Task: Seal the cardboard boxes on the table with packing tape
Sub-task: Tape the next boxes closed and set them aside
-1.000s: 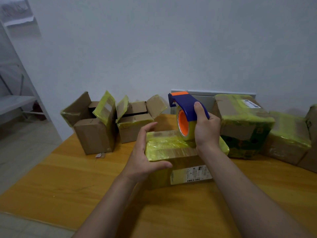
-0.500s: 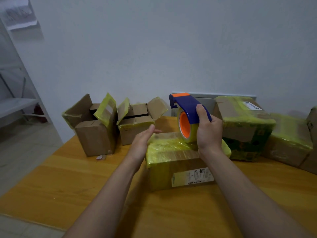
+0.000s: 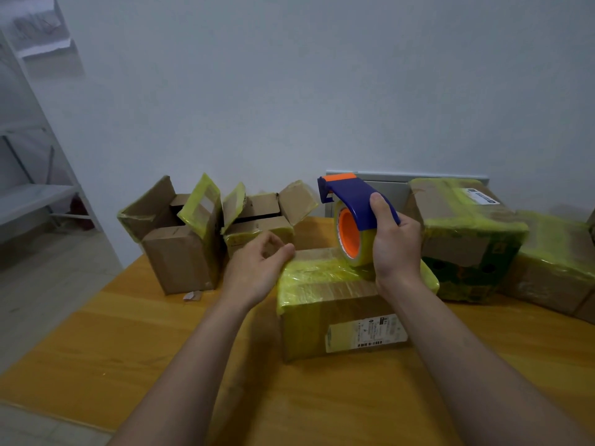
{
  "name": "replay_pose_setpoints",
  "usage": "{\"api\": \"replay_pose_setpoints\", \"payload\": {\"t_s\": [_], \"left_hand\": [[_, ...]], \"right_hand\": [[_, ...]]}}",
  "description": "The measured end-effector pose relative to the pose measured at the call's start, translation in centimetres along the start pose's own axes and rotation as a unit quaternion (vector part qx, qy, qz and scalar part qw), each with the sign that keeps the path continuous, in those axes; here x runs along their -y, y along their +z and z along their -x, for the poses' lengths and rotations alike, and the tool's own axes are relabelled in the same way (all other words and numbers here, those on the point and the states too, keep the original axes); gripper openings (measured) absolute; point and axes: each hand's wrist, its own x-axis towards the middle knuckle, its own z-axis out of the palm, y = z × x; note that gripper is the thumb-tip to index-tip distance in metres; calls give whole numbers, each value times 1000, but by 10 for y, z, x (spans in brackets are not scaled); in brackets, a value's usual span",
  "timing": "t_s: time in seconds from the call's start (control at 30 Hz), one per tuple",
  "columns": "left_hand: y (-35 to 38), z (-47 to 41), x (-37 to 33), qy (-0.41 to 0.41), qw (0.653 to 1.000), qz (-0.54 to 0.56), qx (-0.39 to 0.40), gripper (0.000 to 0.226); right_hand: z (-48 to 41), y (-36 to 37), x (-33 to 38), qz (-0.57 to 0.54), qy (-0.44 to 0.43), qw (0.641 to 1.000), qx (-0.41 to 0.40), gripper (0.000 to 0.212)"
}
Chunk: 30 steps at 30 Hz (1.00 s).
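Head view: right hand [image 3: 394, 249] clamped around blue tape dispenser [image 3: 354, 201], thumb on top of the handle, fingers wrapped behind. Dispenser's orange-tipped cutter end points left and away toward the wall; roll [image 3: 351, 236] stands on edge with orange core facing left, bottom of roll touching top of centre box [image 3: 335, 304]. Centre box sits mid-bench, long axis running left-right, top wrapped in yellowish tape, white barcode label [image 3: 365, 333] on its near face. Left hand [image 3: 257, 265] loosely curled, fingers not closed on anything, thumb tip touching the box's far-left top corner.

Edges: two open boxes at back left, tall open box [image 3: 180, 239] with flaps up, small open box [image 3: 260, 220] just beside it, flaps splayed. A paper scrap [image 3: 192, 296] lies by the tall box's base. Right of centre, big taped box [image 3: 463, 239] near the dispenser hand, another taped box [image 3: 553, 262] just beside it toward the right edge. Free room on the bench [image 3: 128, 342] is the near and left-front part.

Surface: orange-yellow wood-grain bench. Plain pale wall [image 3: 289, 91] behind, metal shelf [image 3: 29, 201] at left over a grey floor.
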Motion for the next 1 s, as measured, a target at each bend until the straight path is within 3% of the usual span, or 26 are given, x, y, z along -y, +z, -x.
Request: {"api": "replay_pose_setpoints", "payload": {"t_s": [0.07,0.17,0.27,0.4,0.5,0.57,0.63,0.83,0.9,1.0], "left_hand": [[-10,5,-5,-1,999,-41,-26,29],[-2,11,-11,-5,1000,13,11,29],[5,11,-10,-15,998,58,-2,30],[3,12,-9,10,999,43,1,29],[-4,18,-17,29,998,-58,-3,29],[-8,28,-23,39,979,-201,3,50],[-5,39,-23,59,967,-249,4,54],[-1,50,-12,89,994,-52,-22,36],[-4,52,-10,89,993,-79,-1,49],[-9,51,1,92,985,-130,73,100]], "right_hand": [[0,-1,-1,1,-3,1000,-2,33],[1,-1,-1,1,-6,1000,-3,32],[1,0,-1,0,-8,1000,-5,35],[1,1,-1,5,-10,1000,-6,33],[2,-1,2,5,-6,1000,2,30],[2,-2,2,2,-5,1000,7,28],[3,-2,3,7,-8,1000,4,29],[1,1,3,27,-11,1000,-5,34],[2,-1,3,17,-6,1000,0,34],[2,-5,1,7,-6,1000,10,34]]}}
